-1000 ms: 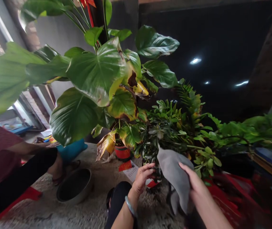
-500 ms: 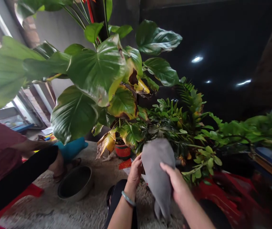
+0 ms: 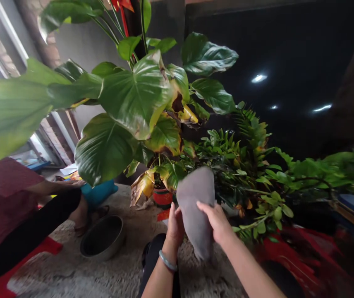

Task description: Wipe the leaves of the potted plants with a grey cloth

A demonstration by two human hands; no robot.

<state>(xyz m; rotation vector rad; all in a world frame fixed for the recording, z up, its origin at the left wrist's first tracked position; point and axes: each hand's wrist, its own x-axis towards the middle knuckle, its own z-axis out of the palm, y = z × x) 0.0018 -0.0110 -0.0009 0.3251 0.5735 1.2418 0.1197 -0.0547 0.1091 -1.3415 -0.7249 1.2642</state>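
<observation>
My right hand [image 3: 218, 225] grips a soft-looking grey cloth [image 3: 197, 203], thumb on its near face and the other fingers mostly hidden behind. The cloth hangs upright, broad at the top and narrowing downward; its surface is slightly blurred. Close against its left edge is my left hand [image 3: 175, 227], fingers pointing up and apart from a grip; whether they touch the cloth I cannot tell. A pale green bangle [image 3: 167, 261] circles my left wrist. Just beyond my hands stands a red flowerpot [image 3: 162, 198] with yellowed leaves above it.
Large green leaves [image 3: 135, 93] spread overhead, and lower bushy plants [image 3: 276, 186] crowd the right. A dark basin [image 3: 102, 238] rests on the rough floor. Left of it sits another person [image 3: 6, 207] with blue-green cloth [image 3: 98, 192] near their knee. Red plastic [image 3: 291, 256] lies lower right.
The cloth has swung up and a little left, its lower end now higher and bunched. My right hand moved left and up with it. My left hand's fingers have straightened. The view shifted slightly.
</observation>
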